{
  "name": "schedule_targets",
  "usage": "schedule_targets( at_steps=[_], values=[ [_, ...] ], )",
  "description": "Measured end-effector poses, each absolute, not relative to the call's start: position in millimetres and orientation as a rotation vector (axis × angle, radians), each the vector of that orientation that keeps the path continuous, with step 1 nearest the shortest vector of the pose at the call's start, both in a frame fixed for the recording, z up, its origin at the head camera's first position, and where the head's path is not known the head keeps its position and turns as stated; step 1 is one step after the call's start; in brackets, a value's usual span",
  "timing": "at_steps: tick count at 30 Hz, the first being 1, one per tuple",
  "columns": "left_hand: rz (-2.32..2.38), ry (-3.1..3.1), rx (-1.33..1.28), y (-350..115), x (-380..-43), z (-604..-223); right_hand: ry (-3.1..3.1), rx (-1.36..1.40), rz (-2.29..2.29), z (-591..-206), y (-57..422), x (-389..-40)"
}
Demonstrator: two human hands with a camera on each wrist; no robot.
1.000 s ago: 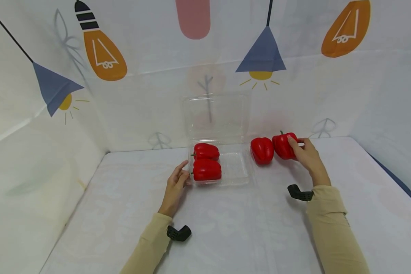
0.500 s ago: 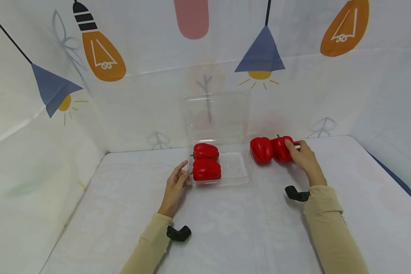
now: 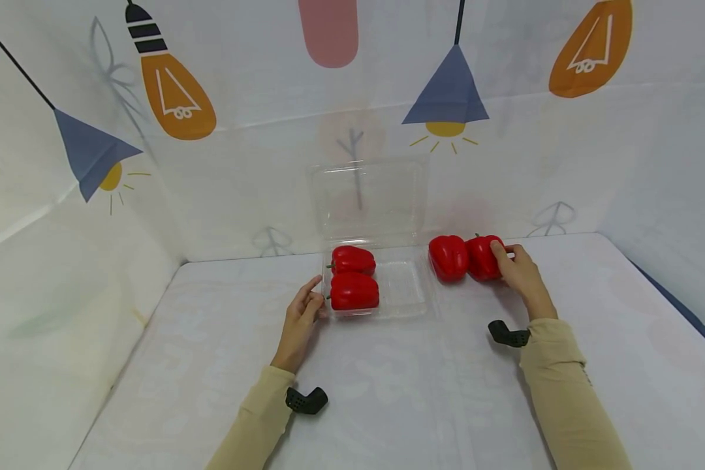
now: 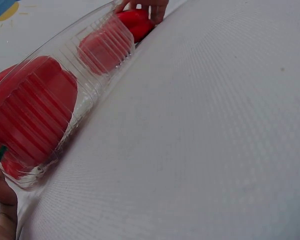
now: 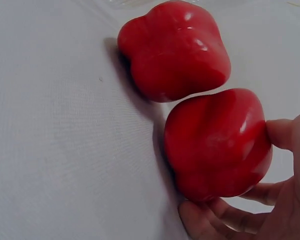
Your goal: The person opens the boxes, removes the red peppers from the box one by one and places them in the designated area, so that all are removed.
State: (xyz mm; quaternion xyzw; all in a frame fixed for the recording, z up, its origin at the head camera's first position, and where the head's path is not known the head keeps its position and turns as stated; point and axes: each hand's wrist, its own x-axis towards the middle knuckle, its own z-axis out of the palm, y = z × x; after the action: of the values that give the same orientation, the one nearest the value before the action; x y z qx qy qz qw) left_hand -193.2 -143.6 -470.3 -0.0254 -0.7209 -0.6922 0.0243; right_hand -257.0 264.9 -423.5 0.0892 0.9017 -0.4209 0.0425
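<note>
The right grip (image 3: 521, 271) holds a red bell pepper (image 3: 480, 259) between thumb and fingers, at the back of the white surface (image 3: 411, 391); just beside it sits another pepper (image 3: 448, 258), right of the clear container (image 3: 402, 287); two further peppers (image 3: 354, 291) lie in the container's left half, lid (image 3: 370, 202) raised; the left grip (image 3: 297, 324) rests loosely at its left end.

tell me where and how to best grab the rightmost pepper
Probably by the plump right side of the rightmost pepper, coming from the right with thumb and fingers round it, as the right hand does; its left side is crowded by another pepper, and its stem looks short.
</note>
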Motion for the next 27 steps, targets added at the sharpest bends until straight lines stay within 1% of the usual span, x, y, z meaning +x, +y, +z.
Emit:
schedule_targets(
  at_steps=[10,27],
  values=[
    [-2.157,-2.208,-0.082,-143.2,-192.7,-470.6,2.773,0.313,-1.281,-424.7,263.0,-259.2],
    [-2.194,-2.18,-0.101,-143.7,-193.0,-471.1,2.714,0.256,-1.31,-422.9,262.1,-257.1]
  ],
)
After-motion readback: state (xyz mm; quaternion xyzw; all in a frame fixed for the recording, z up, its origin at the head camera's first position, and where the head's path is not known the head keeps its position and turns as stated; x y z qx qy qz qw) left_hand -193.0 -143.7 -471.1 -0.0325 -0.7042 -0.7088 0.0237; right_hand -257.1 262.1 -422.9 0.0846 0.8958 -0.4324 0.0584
